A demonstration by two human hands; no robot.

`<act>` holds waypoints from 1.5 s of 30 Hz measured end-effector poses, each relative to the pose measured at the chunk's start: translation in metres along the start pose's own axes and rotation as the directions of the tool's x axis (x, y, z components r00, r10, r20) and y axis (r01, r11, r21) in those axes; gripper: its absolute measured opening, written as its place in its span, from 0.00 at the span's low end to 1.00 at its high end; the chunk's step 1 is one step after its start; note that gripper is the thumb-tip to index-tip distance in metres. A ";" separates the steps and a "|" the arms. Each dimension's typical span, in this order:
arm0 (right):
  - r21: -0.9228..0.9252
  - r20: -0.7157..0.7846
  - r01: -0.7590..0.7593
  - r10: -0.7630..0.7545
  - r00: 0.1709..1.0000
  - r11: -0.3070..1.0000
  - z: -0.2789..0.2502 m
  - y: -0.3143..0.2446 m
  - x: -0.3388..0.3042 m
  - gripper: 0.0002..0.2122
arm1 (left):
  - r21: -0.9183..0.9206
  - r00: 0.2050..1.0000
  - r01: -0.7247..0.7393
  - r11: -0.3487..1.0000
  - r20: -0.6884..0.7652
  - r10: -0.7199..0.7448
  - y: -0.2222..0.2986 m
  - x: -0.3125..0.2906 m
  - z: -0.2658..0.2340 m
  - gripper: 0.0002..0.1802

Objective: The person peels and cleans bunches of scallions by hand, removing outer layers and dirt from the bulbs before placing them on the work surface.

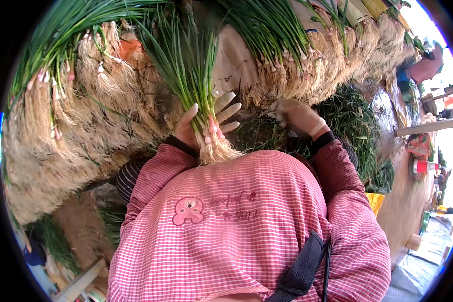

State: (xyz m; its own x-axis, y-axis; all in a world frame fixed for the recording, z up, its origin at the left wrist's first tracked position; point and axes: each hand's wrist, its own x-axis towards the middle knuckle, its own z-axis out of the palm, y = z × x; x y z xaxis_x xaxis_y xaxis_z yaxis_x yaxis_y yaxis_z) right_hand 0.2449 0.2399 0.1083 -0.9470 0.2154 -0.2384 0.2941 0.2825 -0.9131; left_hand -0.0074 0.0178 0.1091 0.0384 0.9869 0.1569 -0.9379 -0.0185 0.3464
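Observation:
A bunch of green garlic [199, 85] with long green leaves, pinkish-white bulbs and pale stringy roots lies across my left hand [206, 121]. The thumb is on one side of the stems and the pale-gloved fingers stick out, spread, on the other; the palm is hidden behind the bunch. My right hand [293, 116], also in a pale glove, is to the right, apart from the bunch and close below the roots of the heap. It is smeared by motion, so its fingers and anything in them cannot be made out.
Piled green garlic [272, 38] lies along the far side, its matted roots [100, 136] hanging towards me. A heap of loose green leaves [352, 126] lies at my right. Farther right are a red-and-white cone [425, 166], a pale beam [428, 127] and a person [427, 65].

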 end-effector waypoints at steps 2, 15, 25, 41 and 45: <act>-0.584 -0.050 -0.071 0.052 0.997 0.808 0.003 0.003 0.000 0.16 | -0.054 0.999 0.020 0.998 -0.046 -0.023 0.003 -0.004 -0.003 0.27; 0.699 0.216 -0.257 0.145 0.966 0.667 0.086 -0.072 0.044 0.15 | 0.427 0.930 0.084 0.901 -0.358 0.082 0.029 0.013 -0.019 0.13; 0.242 -0.500 0.533 -0.367 0.785 0.811 0.030 -0.156 -0.009 0.11 | 0.568 0.860 0.270 0.778 -0.506 0.071 0.028 0.030 -0.044 0.14; -0.333 -0.840 -0.786 0.216 0.498 0.521 -0.047 -0.032 0.090 0.20 | 0.124 0.988 -0.152 0.981 0.057 0.146 0.033 0.011 0.007 0.42; -0.894 -0.358 -0.351 0.026 0.933 0.278 -0.080 0.008 0.120 0.20 | -0.176 0.973 -0.054 0.983 0.212 0.092 0.021 0.016 0.000 0.37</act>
State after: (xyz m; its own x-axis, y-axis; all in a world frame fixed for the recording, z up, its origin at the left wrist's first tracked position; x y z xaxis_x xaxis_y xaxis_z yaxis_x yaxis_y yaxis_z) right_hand 0.1437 0.3429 0.0992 -0.8298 0.5431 -0.1282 0.5297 0.8389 0.1252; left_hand -0.0267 0.0330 0.1192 0.0245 0.9244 0.3807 -0.9846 -0.0436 0.1693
